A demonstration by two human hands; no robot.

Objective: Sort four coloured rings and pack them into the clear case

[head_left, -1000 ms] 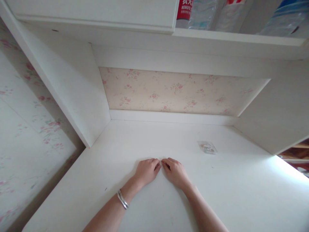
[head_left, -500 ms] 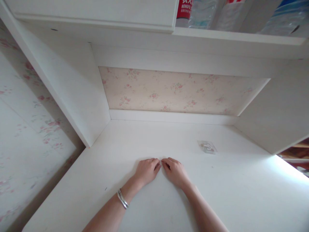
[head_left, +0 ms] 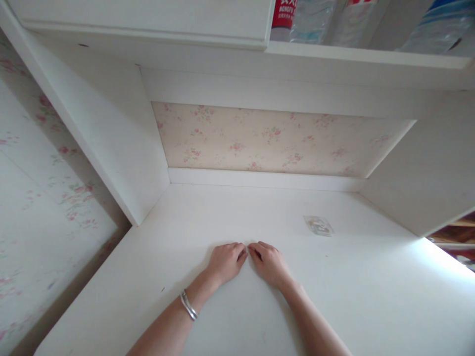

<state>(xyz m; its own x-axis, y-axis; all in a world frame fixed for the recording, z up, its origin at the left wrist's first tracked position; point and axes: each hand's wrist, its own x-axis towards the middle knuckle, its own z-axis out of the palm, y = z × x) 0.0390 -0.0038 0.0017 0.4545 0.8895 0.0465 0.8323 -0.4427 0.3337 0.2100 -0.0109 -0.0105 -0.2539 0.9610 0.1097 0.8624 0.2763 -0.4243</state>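
My left hand (head_left: 227,261) and my right hand (head_left: 269,263) rest on the white desk top (head_left: 222,212), their fingertips almost meeting. Both are closed, with thumbs pressed against curled fingers. Whatever lies in the pinches, if anything, is hidden or too small to make out. A silver bangle (head_left: 188,305) circles my left wrist. Beyond my right hand, towards the back right, a small clear plastic packet (head_left: 319,226) lies flat; its contents are not distinct.
White side panels (head_left: 115,128) and a low back ledge (head_left: 260,178) enclose the desk, with flowered wallpaper (head_left: 237,138) behind. Overhead, a shelf (head_left: 363,55) holds clear plastic bottles (head_left: 311,22) and a red-labelled item (head_left: 284,15). A dark speck (head_left: 162,289) lies left of my left forearm.
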